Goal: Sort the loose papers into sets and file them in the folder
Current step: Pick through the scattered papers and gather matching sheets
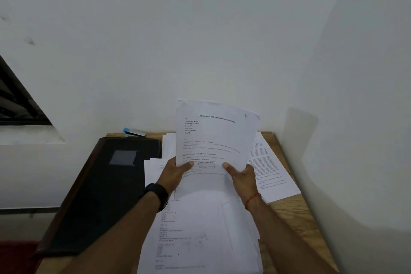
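I hold a thin set of printed papers [213, 138] upright above the table, its top sheet a letter marked "S1" in the corner. My left hand [175, 173] grips its lower left edge, thumb on the front. My right hand [241, 176] grips the lower right edge the same way. Under my hands lies a spread of loose papers [200, 229] with printed text and pencil marks. A closed black folder [100, 196] with a grey label lies to the left, overhanging the table's left side.
More printed sheets [271, 169] lie at the right on the wooden table [298, 213]. A stapler with a blue end [133, 132] sits at the back by the wall. White walls close in behind and to the right. A dark window opening [15, 100] is at far left.
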